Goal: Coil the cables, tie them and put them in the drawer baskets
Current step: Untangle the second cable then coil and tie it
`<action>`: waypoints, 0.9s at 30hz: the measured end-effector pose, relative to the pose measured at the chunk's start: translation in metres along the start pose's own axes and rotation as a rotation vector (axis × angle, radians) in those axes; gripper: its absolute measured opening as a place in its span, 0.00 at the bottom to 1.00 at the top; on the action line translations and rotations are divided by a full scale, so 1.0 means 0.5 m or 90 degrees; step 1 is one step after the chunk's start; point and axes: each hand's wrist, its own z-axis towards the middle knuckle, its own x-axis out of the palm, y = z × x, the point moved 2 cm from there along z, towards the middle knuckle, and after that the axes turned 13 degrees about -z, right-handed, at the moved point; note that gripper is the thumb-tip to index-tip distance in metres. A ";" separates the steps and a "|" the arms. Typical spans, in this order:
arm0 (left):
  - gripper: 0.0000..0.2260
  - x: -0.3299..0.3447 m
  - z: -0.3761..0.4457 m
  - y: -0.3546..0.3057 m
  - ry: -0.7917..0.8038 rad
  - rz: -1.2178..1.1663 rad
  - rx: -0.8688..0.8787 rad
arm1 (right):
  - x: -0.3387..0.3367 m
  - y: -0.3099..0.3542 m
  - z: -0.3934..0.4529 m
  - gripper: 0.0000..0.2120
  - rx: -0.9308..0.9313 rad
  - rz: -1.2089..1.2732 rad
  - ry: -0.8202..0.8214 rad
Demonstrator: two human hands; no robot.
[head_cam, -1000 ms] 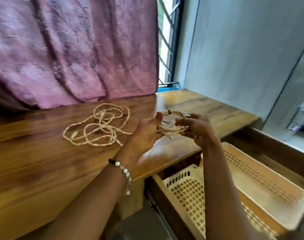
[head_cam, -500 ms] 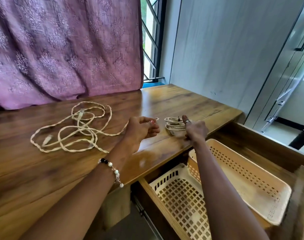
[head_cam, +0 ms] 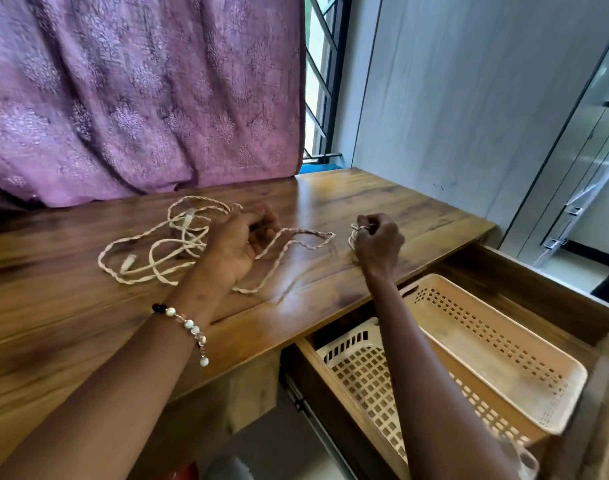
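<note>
Braided cream cable (head_cam: 157, 252), limp, light; left hand (head_cam: 239, 242) fingers curled over it, right hand (head_cam: 377, 242) fingers clamped on coil (head_cam: 353, 237).

A room in a home, at a wooden desk by a window.

A patterned purple curtain (head_cam: 140, 95) hangs behind the wooden tabletop (head_cam: 382, 199), partly covering a barred window (head_cam: 322, 81) with daylight and greenery outside. Plain grey panelled walls (head_cam: 469, 98) meet at the corner, and to the right stands what looks like a wardrobe or cabinet door (head_cam: 604, 140) with a dark handle. An open drawer (head_cam: 524, 271) under the tabletop holds two perforated plastic baskets, one peach (head_cam: 503, 344) and one cream (head_cam: 358, 368), the sort used for household storage. A loose charging cable (head_cam: 150, 251) lies on the tabletop, an everyday domestic item. The furnishings are plain and personal, with no work equipment.
</note>
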 end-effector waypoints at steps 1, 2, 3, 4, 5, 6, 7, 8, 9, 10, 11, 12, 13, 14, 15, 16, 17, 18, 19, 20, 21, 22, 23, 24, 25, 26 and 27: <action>0.06 -0.014 -0.001 -0.017 -0.011 0.034 0.029 | 0.010 0.021 -0.013 0.08 -0.042 0.005 0.039; 0.07 -0.027 -0.002 -0.031 -0.022 0.071 0.055 | 0.018 0.045 -0.028 0.08 -0.088 0.010 0.082; 0.07 -0.044 -0.005 -0.046 -0.033 0.105 0.080 | 0.028 0.069 -0.045 0.07 -0.137 0.012 0.126; 0.08 -0.062 -0.008 -0.060 -0.047 0.133 0.103 | 0.038 0.093 -0.063 0.06 -0.189 0.016 0.166; 0.08 -0.080 -0.015 -0.076 -0.065 0.153 0.127 | 0.050 0.116 -0.082 0.05 -0.239 0.023 0.203; 0.07 -0.099 -0.022 -0.091 -0.086 0.168 0.154 | 0.060 0.141 -0.103 0.05 -0.291 0.034 0.237; 0.06 -0.116 -0.029 -0.104 -0.103 0.186 0.181 | 0.071 0.162 -0.121 0.06 -0.339 0.043 0.266; 0.06 -0.135 -0.038 -0.121 -0.120 0.210 0.212 | 0.085 0.184 -0.140 0.07 -0.387 0.044 0.296; 0.07 -0.153 -0.047 -0.136 -0.135 0.240 0.243 | 0.102 0.201 -0.157 0.08 -0.434 0.035 0.322; 0.07 -0.171 -0.057 -0.152 -0.148 0.275 0.272 | 0.120 0.218 -0.173 0.09 -0.470 0.007 0.344; 0.07 -0.189 -0.064 -0.167 -0.158 0.309 0.295 | 0.137 0.234 -0.188 0.11 -0.497 -0.023 0.360; 0.08 -0.204 -0.069 -0.178 -0.162 0.338 0.308 | 0.151 0.245 -0.200 0.13 -0.502 -0.059 0.381; 0.08 -0.221 -0.075 -0.190 -0.165 0.362 0.320 | 0.161 0.257 -0.214 0.16 -0.503 -0.078 0.404; 0.08 -0.237 -0.078 -0.200 -0.166 0.388 0.333 | 0.171 0.268 -0.229 0.18 -0.501 -0.087 0.428; 0.08 -0.252 -0.082 -0.211 -0.170 0.421 0.348 | 0.182 0.276 -0.243 0.19 -0.504 -0.087 0.450; 0.08 -0.267 -0.082 -0.222 -0.174 0.462 0.365 | 0.187 0.285 -0.258 0.20 -0.511 -0.090 0.464; 0.07 -0.281 -0.081 -0.230 -0.174 0.508 0.378 | 0.197 0.287 -0.269 0.20 -0.521 -0.100 0.470; 0.05 -0.296 -0.080 -0.240 -0.171 0.548 0.391 | 0.203 0.293 -0.280 0.21 -0.531 -0.121 0.466; 0.03 -0.310 -0.080 -0.248 -0.165 0.578 0.399 | 0.214 0.294 -0.285 0.20 -0.533 -0.137 0.458; 0.04 -0.323 -0.079 -0.256 -0.155 0.600 0.407 | 0.220 0.298 -0.288 0.18 -0.521 -0.147 0.449; 0.04 -0.337 -0.078 -0.263 -0.139 0.625 0.414 | 0.227 0.301 -0.288 0.15 -0.508 -0.143 0.440; 0.04 -0.346 -0.077 -0.267 -0.118 0.657 0.417 | 0.230 0.308 -0.286 0.14 -0.495 -0.140 0.437; 0.05 -0.354 -0.075 -0.271 -0.094 0.693 0.416 | 0.232 0.317 -0.285 0.14 -0.500 -0.131 0.429; 0.07 -0.362 -0.074 -0.273 -0.067 0.726 0.416 | 0.235 0.327 -0.283 0.16 -0.512 -0.133 0.421; 0.09 -0.370 -0.071 -0.277 -0.042 0.771 0.420 | 0.241 0.333 -0.282 0.17 -0.531 -0.146 0.416; 0.12 -0.378 -0.067 -0.281 -0.012 0.837 0.435 | 0.242 0.341 -0.282 0.19 -0.542 -0.171 0.419; 0.17 -0.386 -0.063 -0.282 0.020 0.929 0.446 | 0.248 0.345 -0.282 0.19 -0.544 -0.190 0.437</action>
